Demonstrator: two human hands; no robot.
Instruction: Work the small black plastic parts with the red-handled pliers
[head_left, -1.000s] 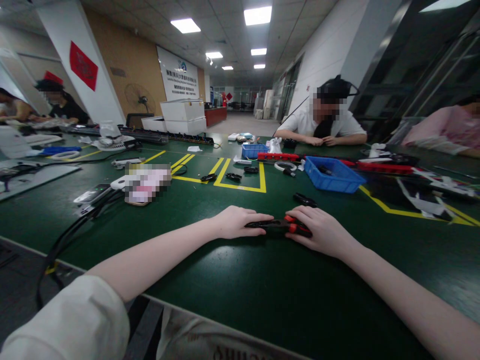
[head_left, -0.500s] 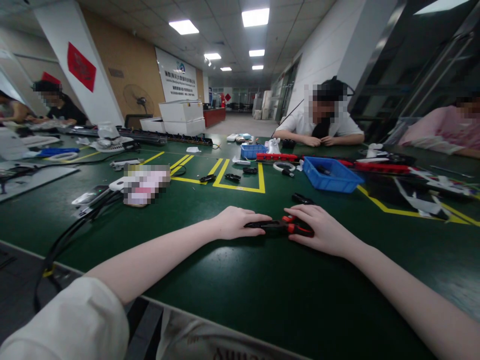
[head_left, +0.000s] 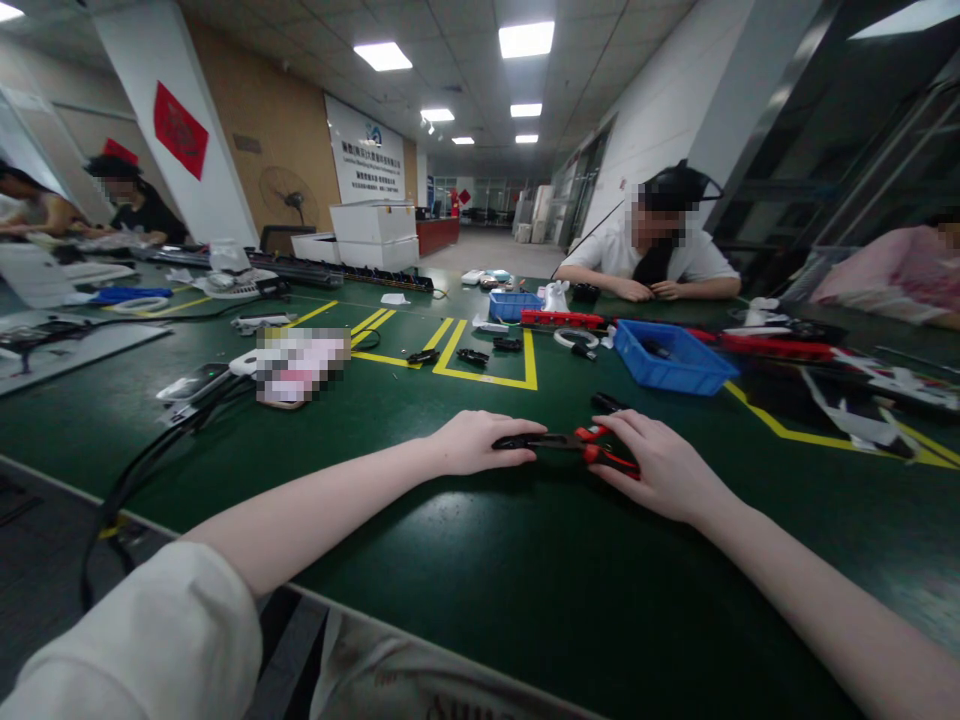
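Near the middle of the view, my right hand [head_left: 660, 465] is wrapped round the pliers [head_left: 613, 461], which have red and black handles, spread apart. The dark jaws point left. My left hand [head_left: 472, 444] pinches a small black part [head_left: 516, 441] between thumb and fingers, and the jaws meet its right end. Whether they bite on it I cannot tell. Just beyond my right hand lies another black piece [head_left: 606, 402]. Several small black parts [head_left: 472, 356] lie farther off, in and beside a yellow-taped square [head_left: 487, 379] on the green table [head_left: 465, 580].
A blue bin [head_left: 671, 372] stands to the right, with a smaller blue bin [head_left: 514, 304] behind. On the left are a phone [head_left: 300, 372] and black cables [head_left: 161, 440]. Red strips [head_left: 780, 347] lie at far right. Across the table sits a person in a white shirt [head_left: 697, 262].
The plier handles have spread farther apart in my right hand. My left hand still pinches the black part. The whole view has shifted slightly.
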